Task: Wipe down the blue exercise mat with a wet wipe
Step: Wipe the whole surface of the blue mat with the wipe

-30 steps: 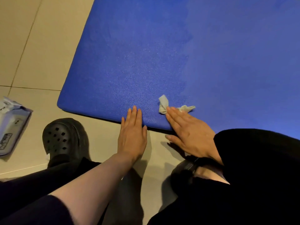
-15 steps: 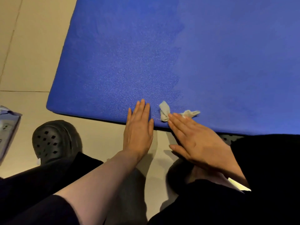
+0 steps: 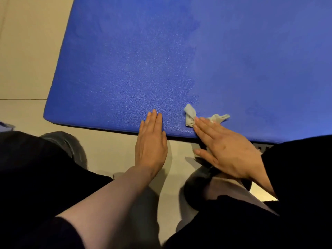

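Note:
The blue exercise mat (image 3: 179, 60) lies on the tiled floor and fills most of the view. Its left part looks speckled and shiny, its right part duller. A crumpled white wet wipe (image 3: 191, 115) lies near the mat's near edge. My right hand (image 3: 224, 148) presses it down with straight fingers, so part of the wipe is hidden under the fingertips. My left hand (image 3: 151, 142) rests flat with its fingers on the mat's near edge, just left of the wipe.
Beige floor tiles (image 3: 30, 60) run along the mat's left side and in front of it. A dark clog (image 3: 71, 148) shows at the lower left and another dark shoe (image 3: 199, 178) under my right wrist. My black-clothed legs fill the bottom.
The view has shifted right, so the mat sits further left and the wipe packet has nearly left the frame. Both hands stay at the near edge with the wipe under my right fingers.

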